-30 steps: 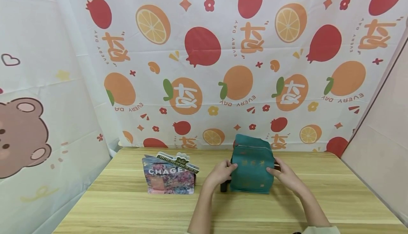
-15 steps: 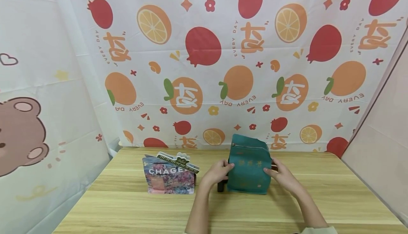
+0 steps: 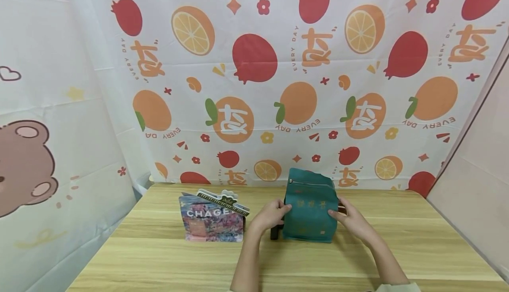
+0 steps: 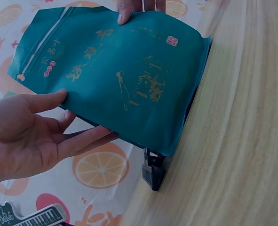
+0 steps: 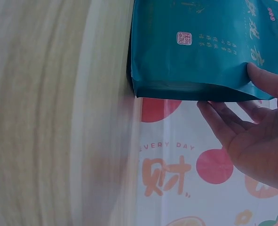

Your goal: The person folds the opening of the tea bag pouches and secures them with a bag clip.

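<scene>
A teal zip-top pouch (image 3: pixel 309 214) with gold lettering stands upright on the table, its top leaning back. On its left side my left hand (image 3: pixel 272 215) grips the edge, thumb on the front face and fingers behind, as the left wrist view shows. My right hand (image 3: pixel 351 219) pinches the opposite edge the same way; in the right wrist view its fingers (image 5: pixel 218 120) reach behind the pouch. A black clip (image 4: pixel 153 170) shows by the pouch's lower left corner, partly hidden behind it.
Further left stands a colourful pouch (image 3: pixel 210 225) lettered CHAGEE, with a white and dark green sealing clip (image 3: pixel 223 201) slanting across its top. A fruit-print curtain (image 3: pixel 254 106) hangs behind the wooden table (image 3: pixel 179 265).
Both hands have shifted the teal pouch slightly to the left, mostly in the first half second. The black clip also appears a little further left. The grip looks the same.
</scene>
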The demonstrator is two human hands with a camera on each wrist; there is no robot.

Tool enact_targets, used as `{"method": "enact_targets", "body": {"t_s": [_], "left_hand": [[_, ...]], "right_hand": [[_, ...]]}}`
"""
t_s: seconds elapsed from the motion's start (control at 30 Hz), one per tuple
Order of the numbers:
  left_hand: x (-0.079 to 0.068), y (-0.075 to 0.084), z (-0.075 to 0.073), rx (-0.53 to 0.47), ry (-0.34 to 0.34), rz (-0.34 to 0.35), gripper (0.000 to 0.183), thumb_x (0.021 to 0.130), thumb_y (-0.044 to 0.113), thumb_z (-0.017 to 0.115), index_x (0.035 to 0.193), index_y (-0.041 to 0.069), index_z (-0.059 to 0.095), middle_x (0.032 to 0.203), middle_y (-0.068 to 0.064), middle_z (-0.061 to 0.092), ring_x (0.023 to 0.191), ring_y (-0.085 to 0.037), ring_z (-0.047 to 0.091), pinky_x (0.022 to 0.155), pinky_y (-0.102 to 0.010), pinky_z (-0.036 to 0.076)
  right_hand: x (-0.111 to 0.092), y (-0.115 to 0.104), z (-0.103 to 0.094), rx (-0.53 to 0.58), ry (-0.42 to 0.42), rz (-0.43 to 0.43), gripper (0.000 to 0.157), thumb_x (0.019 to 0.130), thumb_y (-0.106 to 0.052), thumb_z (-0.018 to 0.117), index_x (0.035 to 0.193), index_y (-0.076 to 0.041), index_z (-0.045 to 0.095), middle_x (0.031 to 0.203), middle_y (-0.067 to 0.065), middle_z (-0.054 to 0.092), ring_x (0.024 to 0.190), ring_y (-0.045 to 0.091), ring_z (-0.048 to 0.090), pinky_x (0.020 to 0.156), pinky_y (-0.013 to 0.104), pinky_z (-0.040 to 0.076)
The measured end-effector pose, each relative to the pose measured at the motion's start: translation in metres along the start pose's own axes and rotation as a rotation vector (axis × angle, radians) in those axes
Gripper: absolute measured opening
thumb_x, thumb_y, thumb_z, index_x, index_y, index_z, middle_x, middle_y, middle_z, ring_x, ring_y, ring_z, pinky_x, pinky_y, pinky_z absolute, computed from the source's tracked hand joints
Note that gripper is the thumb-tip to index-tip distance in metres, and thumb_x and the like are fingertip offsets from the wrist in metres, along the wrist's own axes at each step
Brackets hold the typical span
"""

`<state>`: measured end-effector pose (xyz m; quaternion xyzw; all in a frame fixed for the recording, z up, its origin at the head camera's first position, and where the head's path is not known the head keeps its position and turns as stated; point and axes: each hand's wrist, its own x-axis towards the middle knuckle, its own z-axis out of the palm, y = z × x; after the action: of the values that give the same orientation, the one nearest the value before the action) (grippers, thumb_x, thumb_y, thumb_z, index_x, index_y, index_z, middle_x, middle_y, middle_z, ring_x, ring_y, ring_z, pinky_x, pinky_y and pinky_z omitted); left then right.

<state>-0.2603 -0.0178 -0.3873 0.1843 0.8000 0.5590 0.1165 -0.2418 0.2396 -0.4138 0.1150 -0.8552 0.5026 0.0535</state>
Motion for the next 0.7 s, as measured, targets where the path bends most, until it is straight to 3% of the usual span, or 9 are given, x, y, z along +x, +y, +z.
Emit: {"method": "enact_targets", "body": {"t_s": [0.2, 0.7], "left_hand": [[0.0005, 0.0006, -0.0011, 0.022, -0.005, -0.009, 0.025, 0.097, 0.019, 0.048, 0.081, 0.0, 0.043, 0.076, -0.011, 0.039, 0.089, -0.031, 0.056, 0.079, -0.045, 0.047], [-0.0022, 0.0009, -0.0015, 0.02, -0.007, -0.011, 0.027, 0.097, 0.018, 0.048, 0.077, 0.002, 0.04, 0.072, -0.009, 0.037, 0.068, -0.024, 0.05, 0.078, -0.046, 0.048]], "right_hand": [[-0.0018, -0.0012, -0.0009, 0.013, -0.006, 0.008, 0.053, 0.092, -0.022, 0.057, 0.136, 0.0, 0.035, 0.127, 0.021, 0.044, 0.117, 0.041, 0.04, 0.086, 0.047, 0.042], [-0.0026, -0.0026, -0.0019, 0.025, -0.023, 0.017, 0.051, 0.092, -0.021, 0.057, 0.134, 0.001, 0.036, 0.124, 0.019, 0.046, 0.116, 0.041, 0.041, 0.085, 0.045, 0.043]]}}
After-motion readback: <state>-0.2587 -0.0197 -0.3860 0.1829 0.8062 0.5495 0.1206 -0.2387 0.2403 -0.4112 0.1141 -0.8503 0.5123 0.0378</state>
